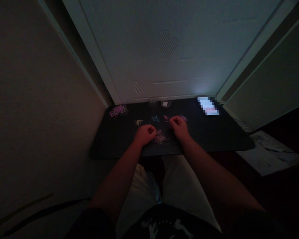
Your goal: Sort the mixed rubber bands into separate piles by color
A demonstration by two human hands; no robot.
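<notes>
Mixed-colour strands [160, 137] are lying in a loose pile near the front edge of the black table [214, 132]. From my remote view, I am curling my left hand [145, 133] at the pile's left side and bringing the fingertips of my right hand [178, 127] together just beside a pink cluster [166, 117]; I cannot tell whether either is gripping a strand. Beyond the left hand, a yellow cluster [138, 122] and a blue cluster [155, 118] are sitting apart, while a larger pink-purple heap [118, 111] is resting at the far left corner.
</notes>
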